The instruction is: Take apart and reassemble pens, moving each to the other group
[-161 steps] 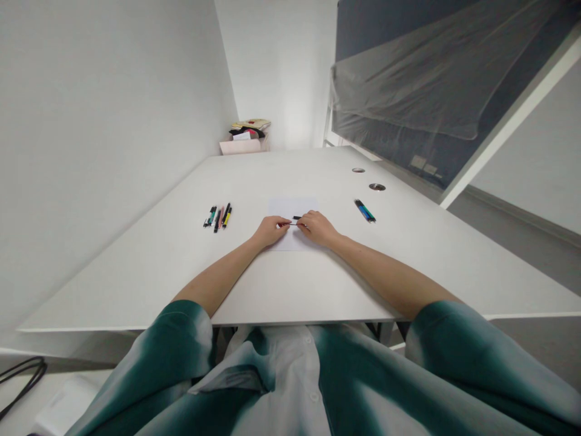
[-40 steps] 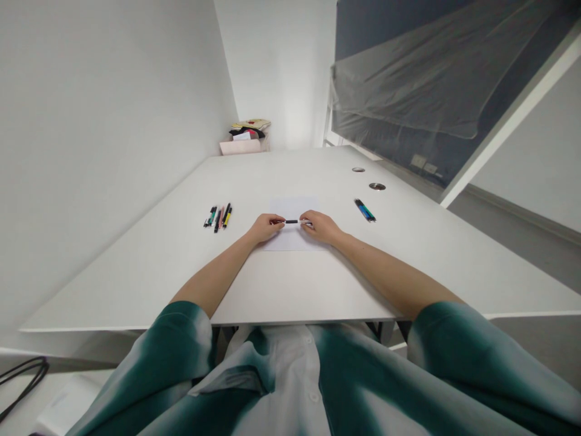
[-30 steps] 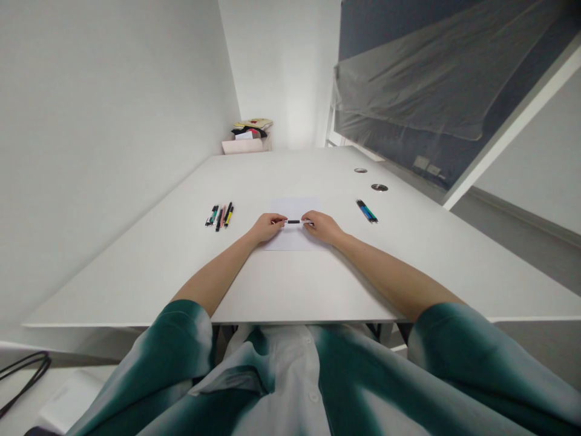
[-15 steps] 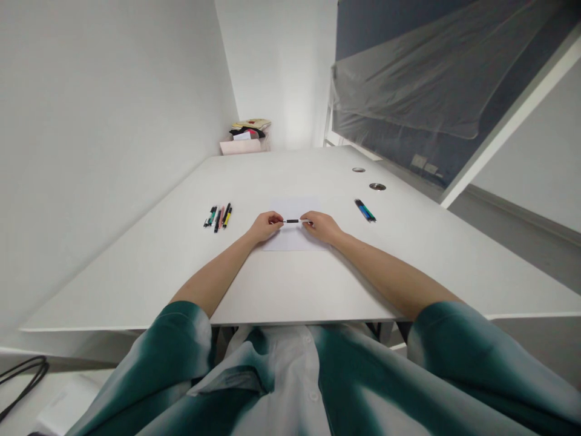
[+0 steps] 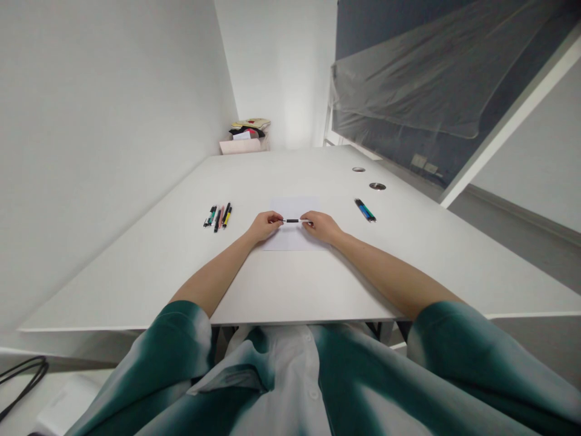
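Note:
Between my two hands a pen [image 5: 293,221] with a black grip and a pale barrel is held level, above a white sheet of paper [image 5: 290,242]. My left hand [image 5: 265,226] pinches its thin left end, the fingertips hiding whatever part sits inside them. Closed round the pale right end is my right hand [image 5: 323,227], its thumb and forefinger toward the black grip. Both hands are low over the paper, one at each side of it.
To the left on the white table [image 5: 290,284] lies a row of several pens [image 5: 218,218]. On the right rest a few blue and green pens [image 5: 365,210], with two round table inserts [image 5: 377,186] beyond them. A box of items [image 5: 245,139] stands at the far end.

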Motion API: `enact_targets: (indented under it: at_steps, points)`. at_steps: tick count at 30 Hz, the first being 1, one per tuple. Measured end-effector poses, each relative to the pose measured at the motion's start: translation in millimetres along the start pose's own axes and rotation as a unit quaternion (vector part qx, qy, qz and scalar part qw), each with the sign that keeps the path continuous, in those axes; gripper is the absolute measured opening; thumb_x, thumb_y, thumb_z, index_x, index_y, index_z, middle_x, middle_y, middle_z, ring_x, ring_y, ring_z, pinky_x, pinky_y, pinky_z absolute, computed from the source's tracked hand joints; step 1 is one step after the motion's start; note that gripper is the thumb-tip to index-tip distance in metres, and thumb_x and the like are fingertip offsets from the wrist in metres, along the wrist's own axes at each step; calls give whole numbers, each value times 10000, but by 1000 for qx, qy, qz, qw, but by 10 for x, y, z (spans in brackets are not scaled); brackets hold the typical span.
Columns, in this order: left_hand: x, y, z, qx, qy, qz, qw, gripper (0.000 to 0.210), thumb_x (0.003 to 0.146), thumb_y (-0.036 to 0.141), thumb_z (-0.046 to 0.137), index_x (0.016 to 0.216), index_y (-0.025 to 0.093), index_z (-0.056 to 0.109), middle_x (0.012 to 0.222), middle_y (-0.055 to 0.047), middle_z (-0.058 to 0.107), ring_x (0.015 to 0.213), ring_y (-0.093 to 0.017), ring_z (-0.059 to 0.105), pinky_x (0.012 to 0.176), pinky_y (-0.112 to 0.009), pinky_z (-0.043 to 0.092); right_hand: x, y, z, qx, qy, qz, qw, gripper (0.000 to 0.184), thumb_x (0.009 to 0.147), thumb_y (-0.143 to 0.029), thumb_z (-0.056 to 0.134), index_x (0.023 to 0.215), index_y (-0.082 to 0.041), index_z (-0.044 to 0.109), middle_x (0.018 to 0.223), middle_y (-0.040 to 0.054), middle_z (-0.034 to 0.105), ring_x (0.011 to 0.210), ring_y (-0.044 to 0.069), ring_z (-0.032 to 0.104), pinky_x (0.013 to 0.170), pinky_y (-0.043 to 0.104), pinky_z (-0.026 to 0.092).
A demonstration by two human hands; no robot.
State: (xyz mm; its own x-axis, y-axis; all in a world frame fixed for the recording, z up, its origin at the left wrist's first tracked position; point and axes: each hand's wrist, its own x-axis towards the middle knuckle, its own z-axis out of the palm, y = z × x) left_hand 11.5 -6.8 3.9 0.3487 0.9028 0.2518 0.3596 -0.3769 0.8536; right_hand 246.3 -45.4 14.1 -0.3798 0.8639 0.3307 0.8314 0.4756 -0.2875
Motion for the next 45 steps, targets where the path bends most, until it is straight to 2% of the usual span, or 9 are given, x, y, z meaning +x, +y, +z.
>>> enact_targets:
  at_steps: [14,25,38,45]
  points:
    - [1,15,-26,-1,18,0,1000,179,710,229,691,864,139,709,743,-29,695,697,-147,604,739,-312,484,4,31,22,-7,14,-2,1000,297,890,-197,537,1141,-171,693,1127,96,719,1003,225,662,875,302,476]
    - [-9,15,13,-15,-4,11,1000,187,729,256,700,871,134,708,835,-76,737,765,-168,649,769,-321,503,0,7,8,0,9,-14,1000,304,885,-191,541,1145,-181,699,1128,94,723,964,209,662,867,294,480]
    - [-23,2,45,0,-1,16,1000,171,733,238,688,860,135,733,795,-63,745,733,-166,657,763,-314,518,4,18,56,12,7,-29,999,291,914,-179,534,1149,-182,705,1143,93,724,990,201,670,877,291,490]
    - [-22,1,51,2,-8,27,1000,190,727,266,685,861,141,738,815,-67,755,762,-180,676,774,-319,525,-5,-8,25,1,-8,-14,1000,297,941,-194,516,1176,-176,696,1172,99,719,1024,210,674,898,298,486]
